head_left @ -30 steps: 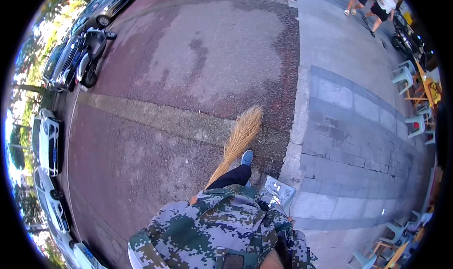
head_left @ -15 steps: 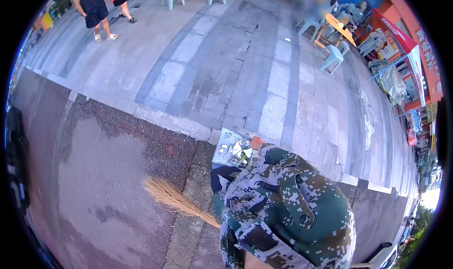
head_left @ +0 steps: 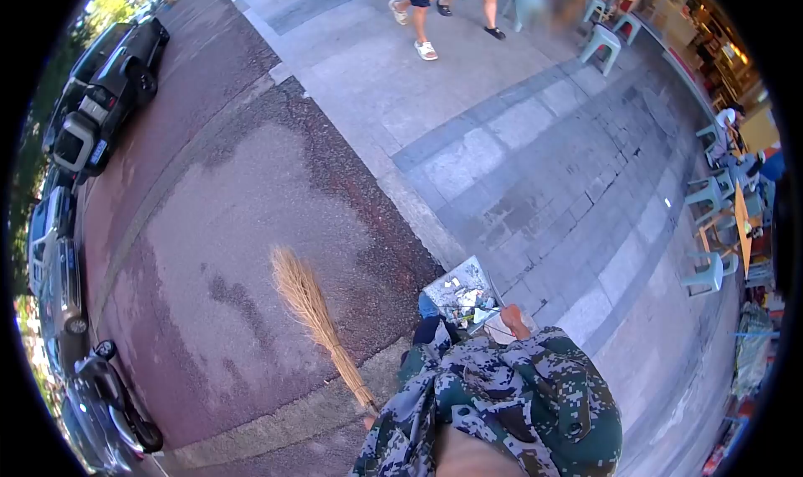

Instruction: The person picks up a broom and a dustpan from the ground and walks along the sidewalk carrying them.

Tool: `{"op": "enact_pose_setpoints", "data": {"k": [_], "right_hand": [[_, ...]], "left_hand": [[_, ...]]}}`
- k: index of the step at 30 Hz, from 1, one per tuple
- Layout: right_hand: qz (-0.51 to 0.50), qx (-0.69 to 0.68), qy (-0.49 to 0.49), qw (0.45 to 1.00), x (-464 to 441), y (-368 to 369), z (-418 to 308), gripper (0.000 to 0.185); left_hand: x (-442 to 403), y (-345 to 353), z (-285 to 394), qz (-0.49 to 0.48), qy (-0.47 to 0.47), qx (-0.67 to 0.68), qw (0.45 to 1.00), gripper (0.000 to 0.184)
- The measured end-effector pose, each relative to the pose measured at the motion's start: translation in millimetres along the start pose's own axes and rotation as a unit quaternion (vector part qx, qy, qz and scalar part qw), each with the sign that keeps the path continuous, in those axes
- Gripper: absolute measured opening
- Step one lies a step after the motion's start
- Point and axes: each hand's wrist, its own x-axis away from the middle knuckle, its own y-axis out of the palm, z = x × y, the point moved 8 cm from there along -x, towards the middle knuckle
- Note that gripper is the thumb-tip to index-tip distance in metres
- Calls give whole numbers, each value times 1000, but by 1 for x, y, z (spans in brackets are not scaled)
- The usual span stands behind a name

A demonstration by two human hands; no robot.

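A long straw broom (head_left: 314, 306) reaches out over the dark road, its bristles spread at the far end. At the lower end of its bundle a small part of my left hand (head_left: 369, 423) shows, mostly hidden by the camouflage sleeve. My right hand (head_left: 514, 320) is closed on the thin handle of a metal dustpan (head_left: 456, 280). Scraps of white, yellow and green litter (head_left: 473, 303) lie in the pan. One blue shoe (head_left: 427, 306) is beside the pan's left edge.
Two people walk on the paving (head_left: 368, 76) ahead. A pale kerb (head_left: 418, 218) divides it from the road. Parked vehicles (head_left: 109, 101) line the left. Plastic stools (head_left: 600, 49), a wooden table (head_left: 741, 226) and seated people are at the right.
The view has swung right, then partly back left. The broom's bristles now point up and left instead of up and right. My right hand and the littered dustpan have come into clearer view.
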Motion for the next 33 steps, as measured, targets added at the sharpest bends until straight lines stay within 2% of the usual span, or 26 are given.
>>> {"op": "enact_pose_setpoints", "data": {"k": [2,4,9,11,12,13,14,17,19,21,23,25,26,28,29,31,33], "right_hand": [[-35,31,-11,999,-16,10,-5,44],[21,-26,-44,998,-25,-1,-16,43],[38,-11,-45,998,-10,-23,-25,35],[-67,-58,5,996,7,-20,-23,40],[-73,-47,0,996,5,-15,-18,40],[-38,-28,17,999,-17,0,22,41],[-1,-16,31,999,-25,6,29,41],[2,-20,40,999,11,-34,-14,43],[-36,-55,65,996,27,-36,-18,44],[15,-41,27,999,15,-34,-10,31],[6,-61,27,998,24,-47,-27,33],[59,34,-55,996,8,-61,-30,35],[55,38,-49,997,7,-63,-24,35],[-25,39,24,999,14,-70,-24,42],[-27,41,27,998,11,-67,-20,42],[38,41,8,998,8,-74,0,45],[11,9,5,1000,2,-80,-21,45]], "left_hand": [[10,-1,-3,17,-34,26,999,17],[15,-1,1,24,-56,47,997,17],[14,9,21,33,-77,84,993,16],[22,7,19,36,-91,102,990,16],[28,3,16,36,-100,111,988,16],[37,-2,15,37,-109,121,986,16],[38,-11,13,39,-115,130,984,16],[41,-26,4,47,-134,154,978,16],[33,-37,-1,60,-137,163,975,16],[25,-50,0,70,-138,168,974,15],[13,-62,5,75,-138,175,972,15],[-2,-67,5,73,-138,189,970,15],[-9,-68,4,66,-138,211,965,15],[-26,-62,-3,50,-134,280,949,14],[-30,-70,2,53,-125,267,954,14],[-43,-79,17,70,-96,231,966,16],[-55,-83,35,86,-80,208,971,19]]}}
